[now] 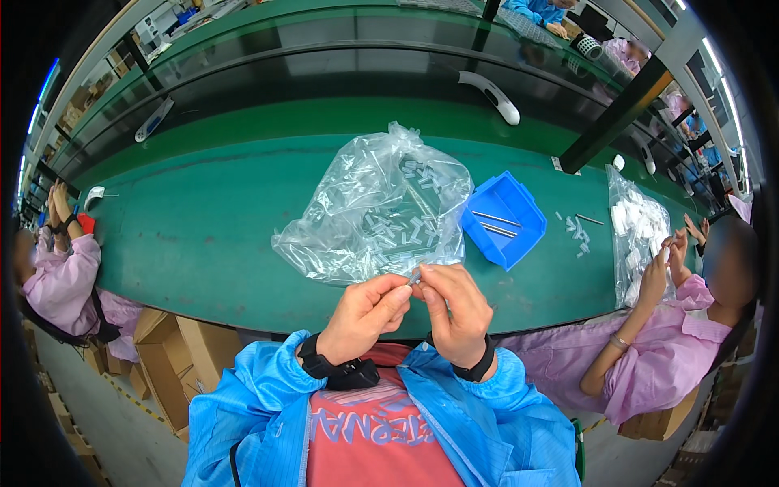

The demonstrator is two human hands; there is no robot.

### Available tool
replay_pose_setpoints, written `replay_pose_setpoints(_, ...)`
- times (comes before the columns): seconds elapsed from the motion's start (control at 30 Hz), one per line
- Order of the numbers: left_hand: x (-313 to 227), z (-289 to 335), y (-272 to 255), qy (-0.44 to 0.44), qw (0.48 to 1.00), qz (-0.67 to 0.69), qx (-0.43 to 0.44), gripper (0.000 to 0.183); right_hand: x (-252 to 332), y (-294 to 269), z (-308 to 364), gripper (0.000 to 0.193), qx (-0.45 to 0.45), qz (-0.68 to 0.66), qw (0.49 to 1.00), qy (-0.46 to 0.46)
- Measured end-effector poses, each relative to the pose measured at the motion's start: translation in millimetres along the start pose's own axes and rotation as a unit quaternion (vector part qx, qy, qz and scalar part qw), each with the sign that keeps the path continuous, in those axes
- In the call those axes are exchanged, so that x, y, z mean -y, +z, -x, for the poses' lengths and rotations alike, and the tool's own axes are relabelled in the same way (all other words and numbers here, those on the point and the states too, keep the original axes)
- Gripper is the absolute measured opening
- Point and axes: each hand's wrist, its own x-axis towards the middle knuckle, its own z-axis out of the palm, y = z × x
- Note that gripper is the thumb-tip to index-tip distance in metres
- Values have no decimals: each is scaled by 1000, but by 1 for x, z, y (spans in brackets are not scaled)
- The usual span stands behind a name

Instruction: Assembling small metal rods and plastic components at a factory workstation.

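Note:
My left hand [367,318] and my right hand [456,312] meet at the table's front edge, thumbs and forefingers pinched together. Between their fingertips is a small translucent plastic piece [415,277], mostly covered by the fingers. Just beyond them lies a large clear plastic bag [341,195], spread open, with many small clear tube-like pieces [393,231] in it. To its right, tilted on the green table, a blue plastic bin [526,213] holds several thin metal rods [497,227].
Loose clear pieces [580,234] and a metal rod [591,219] lie right of the bin. Farther right is a bag of white parts [641,227] beside a co-worker in pink [649,357]. White curved housings [491,96] rest behind. A black post [617,118] rises at back right.

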Motion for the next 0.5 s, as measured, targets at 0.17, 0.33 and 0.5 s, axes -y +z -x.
replay_pose_setpoints(0.17,3,0,-3,0,1000,-8,-8,22,0,-2,1,22,19,-23,999,23)
replay_pose_setpoints(0.33,-1,0,-3,-11,1000,7,-3,23,4,-4,2,22,22,-85,991,96)
replay_pose_setpoints(0.5,7,4,-11,-27,999,-18,-9,21,-4,4,8,22,64,3,998,10)
